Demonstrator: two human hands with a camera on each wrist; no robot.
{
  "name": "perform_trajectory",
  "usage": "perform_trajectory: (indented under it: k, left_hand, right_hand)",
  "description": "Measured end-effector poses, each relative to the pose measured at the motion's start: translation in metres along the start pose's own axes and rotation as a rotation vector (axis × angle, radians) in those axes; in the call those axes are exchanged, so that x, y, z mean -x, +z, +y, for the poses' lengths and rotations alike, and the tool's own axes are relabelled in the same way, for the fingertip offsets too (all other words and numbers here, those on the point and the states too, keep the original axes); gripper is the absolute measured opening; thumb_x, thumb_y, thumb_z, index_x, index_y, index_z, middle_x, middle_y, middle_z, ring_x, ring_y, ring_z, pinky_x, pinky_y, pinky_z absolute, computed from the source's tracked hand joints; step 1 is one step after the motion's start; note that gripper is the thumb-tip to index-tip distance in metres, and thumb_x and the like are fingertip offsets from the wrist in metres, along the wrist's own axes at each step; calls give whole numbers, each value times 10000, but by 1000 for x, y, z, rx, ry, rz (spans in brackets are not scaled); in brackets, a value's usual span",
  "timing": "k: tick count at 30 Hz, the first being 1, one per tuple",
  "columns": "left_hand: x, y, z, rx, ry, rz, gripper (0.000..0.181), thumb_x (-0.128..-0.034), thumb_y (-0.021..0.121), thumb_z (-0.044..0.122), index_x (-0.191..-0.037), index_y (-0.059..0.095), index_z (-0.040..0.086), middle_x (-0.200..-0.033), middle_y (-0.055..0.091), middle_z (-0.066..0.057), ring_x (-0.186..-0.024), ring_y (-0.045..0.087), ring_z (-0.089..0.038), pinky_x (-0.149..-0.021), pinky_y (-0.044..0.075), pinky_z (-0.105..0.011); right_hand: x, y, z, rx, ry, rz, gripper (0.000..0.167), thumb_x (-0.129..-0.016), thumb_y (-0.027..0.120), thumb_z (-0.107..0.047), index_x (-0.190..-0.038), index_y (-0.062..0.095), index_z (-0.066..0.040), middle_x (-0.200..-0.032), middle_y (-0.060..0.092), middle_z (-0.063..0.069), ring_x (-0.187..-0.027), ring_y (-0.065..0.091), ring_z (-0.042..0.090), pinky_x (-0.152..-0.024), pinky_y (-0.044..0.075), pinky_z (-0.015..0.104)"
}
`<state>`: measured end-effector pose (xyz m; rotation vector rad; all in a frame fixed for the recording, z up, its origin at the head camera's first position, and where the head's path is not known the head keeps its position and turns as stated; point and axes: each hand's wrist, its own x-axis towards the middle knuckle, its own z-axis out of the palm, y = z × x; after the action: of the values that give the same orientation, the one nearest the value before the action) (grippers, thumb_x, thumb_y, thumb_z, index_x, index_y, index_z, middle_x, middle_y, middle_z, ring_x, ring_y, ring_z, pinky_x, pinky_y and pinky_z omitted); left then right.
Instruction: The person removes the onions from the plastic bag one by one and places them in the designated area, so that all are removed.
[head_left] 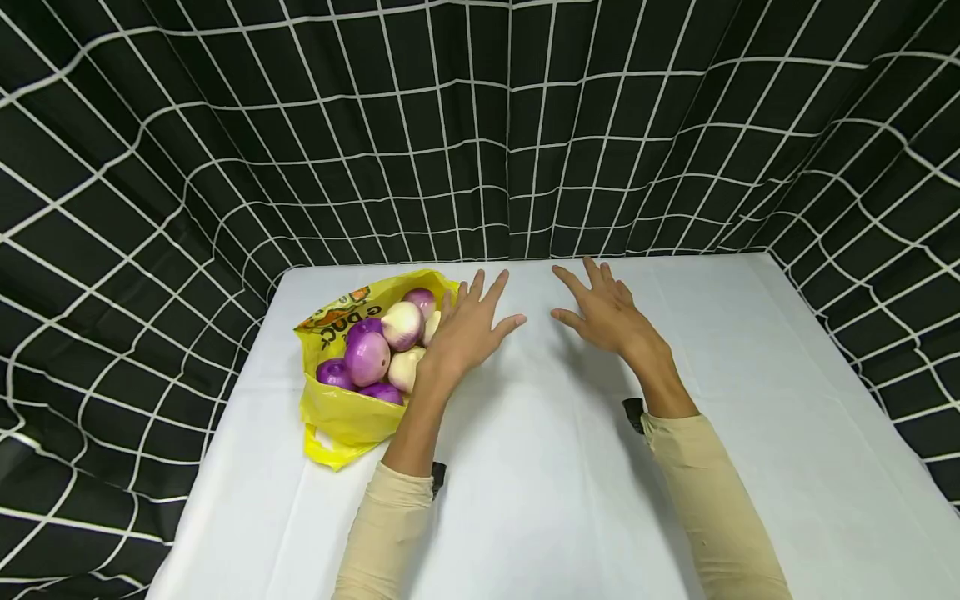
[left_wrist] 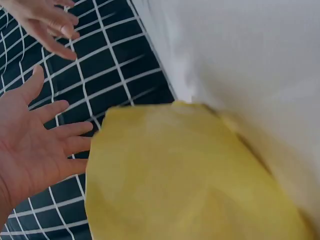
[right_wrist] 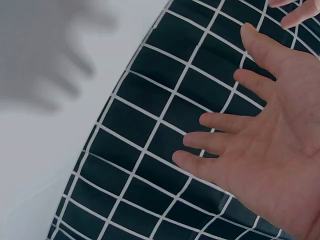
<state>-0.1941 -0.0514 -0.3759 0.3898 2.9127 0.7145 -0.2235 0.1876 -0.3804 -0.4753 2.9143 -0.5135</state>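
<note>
On the left of the table lies a yellow plastic bag [head_left: 345, 412], its mouth spread wide around several onions [head_left: 367, 358], some purple and some whitish. My left hand [head_left: 465, 333] hovers by the bag's right side with fingers spread, hiding part of that edge. In the left wrist view the yellow bag [left_wrist: 185, 170] fills the lower middle, and the left palm [left_wrist: 35, 140] shows bare. Over the middle of the table my right hand [head_left: 607, 312] is raised, fingers apart. Its palm [right_wrist: 270, 130] holds nothing in the right wrist view.
A white cloth covers the table [head_left: 555, 500]. Black curtains with a white grid [head_left: 510, 125] stand behind the table and along both sides. Each wrist wears a small black device, as on the right wrist [head_left: 634, 414]. A bag handle [head_left: 322, 454] sticks out toward the front.
</note>
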Motion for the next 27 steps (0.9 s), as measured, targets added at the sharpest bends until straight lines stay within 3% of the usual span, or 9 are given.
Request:
perform_trajectory:
  k: [5, 13, 19, 23, 27]
  left_hand:
    - [8, -23, -16, 16, -59, 77, 718, -1067, 488, 532, -1679, 239, 252, -1751, 217, -169, -1618, 246, -386, -1323, 168, -626]
    - [29, -67, -50, 35, -170, 153, 722, -1074, 508, 475, -1685, 206, 239, -1745, 204, -202, -1590, 251, -477, -1314, 180, -634]
    - [44, -97, -76, 38, -258, 215, 752, -1076, 517, 437, -1694, 150, 217, -1731, 201, -253, -1549, 266, -556, -1255, 229, -719]
    - [55, -107, -102, 50, -329, 230, 757, -1079, 510, 390, -1697, 116, 199, -1727, 186, -272, -1538, 262, -576, -1231, 258, -735]
    - [66, -109, -127, 52, -389, 229, 777, -1081, 496, 358, -1696, 64, 160, -1727, 173, -275, -1564, 225, -540, -1241, 251, -718]
  right_hand:
    - [-10, -3, -5, -18, -50, 7, 704, -1066, 568, -392, -1670, 242, -233, -1734, 67, 311, -1597, 13, 570, -1282, 82, 731]
    - [-23, -4, -21, -32, -122, 5, 674, -1056, 588, -408, -1647, 310, -243, -1738, 153, 256, -1619, 133, 487, -1306, 132, 673]
    - [-41, -5, -44, -12, -243, 13, 620, -1063, 581, -385, -1622, 373, -216, -1713, 259, 240, -1609, 225, 437, -1289, 199, 684]
    - [-56, -3, -64, -17, -370, 36, 587, -1056, 603, -359, -1595, 424, -210, -1688, 317, 238, -1593, 284, 409, -1292, 243, 651]
    - [-68, 3, -82, -40, -486, 57, 561, -1052, 614, -336, -1573, 457, -200, -1666, 359, 237, -1568, 337, 402, -1281, 297, 620]
